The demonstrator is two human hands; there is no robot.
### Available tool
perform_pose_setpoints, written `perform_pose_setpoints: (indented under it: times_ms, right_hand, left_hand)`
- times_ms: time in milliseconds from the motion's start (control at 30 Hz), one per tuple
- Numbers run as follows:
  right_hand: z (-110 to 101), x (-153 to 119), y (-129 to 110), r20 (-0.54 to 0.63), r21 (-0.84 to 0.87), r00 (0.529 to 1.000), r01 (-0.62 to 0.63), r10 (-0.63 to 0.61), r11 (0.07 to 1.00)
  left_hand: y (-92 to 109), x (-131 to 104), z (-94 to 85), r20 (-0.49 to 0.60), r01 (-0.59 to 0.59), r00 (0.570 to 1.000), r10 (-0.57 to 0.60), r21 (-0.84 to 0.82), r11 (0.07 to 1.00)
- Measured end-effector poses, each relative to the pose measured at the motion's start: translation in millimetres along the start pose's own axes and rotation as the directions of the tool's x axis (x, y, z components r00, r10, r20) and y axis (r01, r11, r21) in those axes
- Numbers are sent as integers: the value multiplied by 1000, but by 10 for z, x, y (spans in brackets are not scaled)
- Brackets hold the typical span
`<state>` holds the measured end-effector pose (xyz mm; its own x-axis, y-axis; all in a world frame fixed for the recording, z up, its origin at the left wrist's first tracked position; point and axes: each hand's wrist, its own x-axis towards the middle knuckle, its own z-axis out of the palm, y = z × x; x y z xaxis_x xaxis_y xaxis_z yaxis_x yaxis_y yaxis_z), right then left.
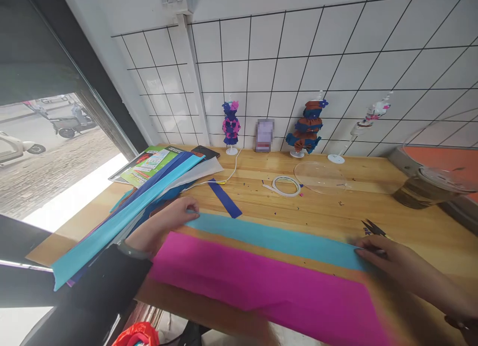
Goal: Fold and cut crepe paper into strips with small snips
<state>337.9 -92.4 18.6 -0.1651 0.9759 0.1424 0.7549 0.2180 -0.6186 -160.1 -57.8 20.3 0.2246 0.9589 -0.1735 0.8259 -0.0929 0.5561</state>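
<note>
A long light-blue paper strip (276,234) stretches across the wooden table between my hands. My left hand (179,211) pinches its left end, and my right hand (381,254) pinches the right end. Nearer to me, a wide magenta paper sheet (257,279) lies roughly parallel to the strip, its left part close to my left wrist. Just beyond my right hand rest dark scissors (376,228), their handles hidden behind it. A short dark-blue strip (225,199) lies past my left hand.
At left is a pile of folded coloured paper (130,211) beside a green packet (149,164). A roll of white tape (286,185) and a clear round lid (317,176) lie mid-table. Several decorated stands, one a blue-and-pink stand (231,124), and a phone (265,136) line the wall. A drink cup (418,189) stands right.
</note>
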Motion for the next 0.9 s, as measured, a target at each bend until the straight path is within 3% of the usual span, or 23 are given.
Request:
perform_pose_setpoints:
  times_ms: [67,167,333,433,500,633,767,900]
  right_hand:
    - [-81,62,-17,184,-100,982,-13,31,995]
    - [-139,173,-6,154,-142,987,-16,39,990]
    - [-53,333,2,132,-124,990,64,-47,990]
    - [31,379,98,87,-86,996,39,-31,996]
    - [83,395,217,84,-70,996,13,-7,997]
    - [152,416,399,71,-118,996,-47,55,992]
    - [163,432,369,92,-113,985,-138,149,984]
    - [167,447,316,74,-79,978,-189,195,979]
  left_hand:
    - [-17,-14,-55,12,7,1000,-6,-40,999]
    - [-90,4,-128,-11,18,1000,-19,-25,1000]
    - [-151,82,-169,-53,20,998,-16,79,997]
    - [-43,176,-117,-121,-64,989,88,188,980]
    - [73,275,-41,-140,-190,962,234,274,943]
    - [269,523,170,-29,-375,908,418,390,841]
    - [361,706,320,29,-376,907,421,507,776]
    - [450,713,312,71,-373,911,406,558,741]
